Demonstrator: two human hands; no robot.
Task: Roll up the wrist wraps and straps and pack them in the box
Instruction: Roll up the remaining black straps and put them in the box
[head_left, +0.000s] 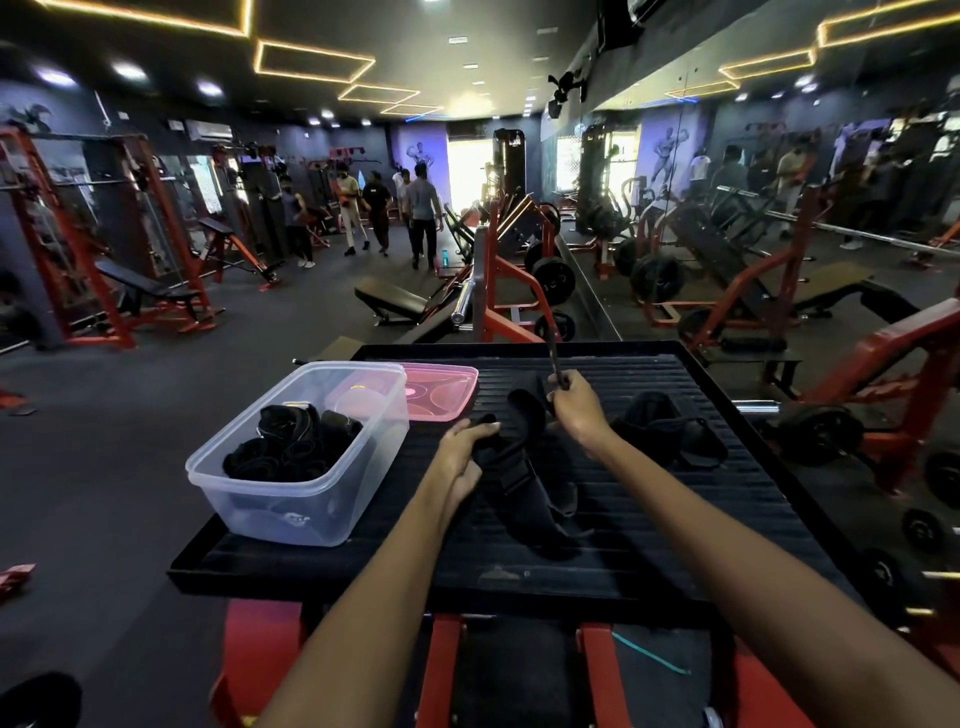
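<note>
Gripping a black strap (519, 462), both hands work over the ribbed black platform (649, 519) of a red gym machine. The left hand (462, 452) has its fingers curled round the near part of the strap, close to the platform surface. The right hand (576, 405) pinches a thin end of the strap between thumb and fingers and holds it raised, so the thin end points up and away from the person. Between the two hands the wide part of the strap makes a loop, and its other end lies loose on the platform toward the person. On the left side of the platform stands a clear plastic box (249, 499), and inside it lie several rolled black wraps (291, 441). Just behind the box, touching it or very near, lies a pink lid (447, 395). To the right of the right hand rests a small pile of black wraps (665, 426), not rolled.
</note>
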